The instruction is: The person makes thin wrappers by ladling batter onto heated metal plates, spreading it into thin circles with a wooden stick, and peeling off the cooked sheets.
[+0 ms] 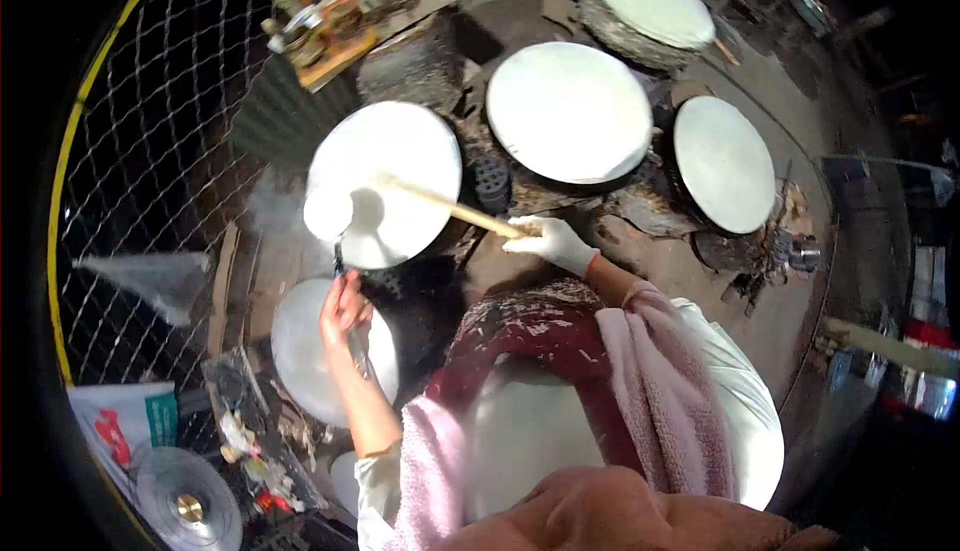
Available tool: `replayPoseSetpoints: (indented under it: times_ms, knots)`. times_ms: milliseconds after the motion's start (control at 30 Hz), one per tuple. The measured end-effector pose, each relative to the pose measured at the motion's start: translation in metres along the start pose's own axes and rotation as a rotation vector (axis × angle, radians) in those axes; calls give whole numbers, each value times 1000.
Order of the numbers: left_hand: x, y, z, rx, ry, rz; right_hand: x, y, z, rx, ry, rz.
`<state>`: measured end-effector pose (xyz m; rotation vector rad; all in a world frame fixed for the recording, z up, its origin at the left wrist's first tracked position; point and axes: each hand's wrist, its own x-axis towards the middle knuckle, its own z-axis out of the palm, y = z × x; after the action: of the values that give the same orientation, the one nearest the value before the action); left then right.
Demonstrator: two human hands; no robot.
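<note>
My left hand [345,309], bare, is closed around the dark handle of a ladle-like tool with a round white head [328,213]. That head is over the left edge of a large round pan with a white surface [410,146], and a shadow falls beside it. My right hand [550,244], in a white glove, grips one end of a wooden stick [460,211]. The stick's far end reaches the middle of the same white surface; whether it touches cannot be made out. Below my left hand is another round whitish pan or lid [320,361], partly hidden by my forearm.
More white-topped round pans stand ahead: one in the centre [570,111], one at the right [725,164], one at the back [655,6]. Steam rises near the left pan. A wire mesh fence [150,121] borders the left side. A metal can [803,253] lies at right.
</note>
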<state>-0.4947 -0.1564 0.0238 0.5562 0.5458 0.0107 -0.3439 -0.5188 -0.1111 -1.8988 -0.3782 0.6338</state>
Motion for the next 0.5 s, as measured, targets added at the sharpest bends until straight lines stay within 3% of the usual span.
replayPoseSetpoints:
  times_ms: [67,100,133,167,200,233,333,433,500]
  knots:
    - [-1,-19,9,-138,-199,4,-19,-12,-52,83,136,119]
    - [-2,-29,20,-196,-54,63,-37,-29,-75,505,280,66]
    - [1,-39,23,-241,-174,48,-34,9,-96,527,452,85]
    - [1,-46,34,-252,-178,37,-39,16,-120,675,457,138]
    - [0,-54,47,-262,-181,26,-40,41,-137,682,592,151]
    - [-2,-63,62,-172,-31,85,-39,46,-154,699,656,206]
    - [0,-84,97,-131,26,106,-15,57,-184,768,811,215]
    - [-2,-100,123,-141,-108,72,30,93,-200,889,899,-37]
    - [-5,-108,144,-186,-116,54,43,91,-217,804,905,-13]
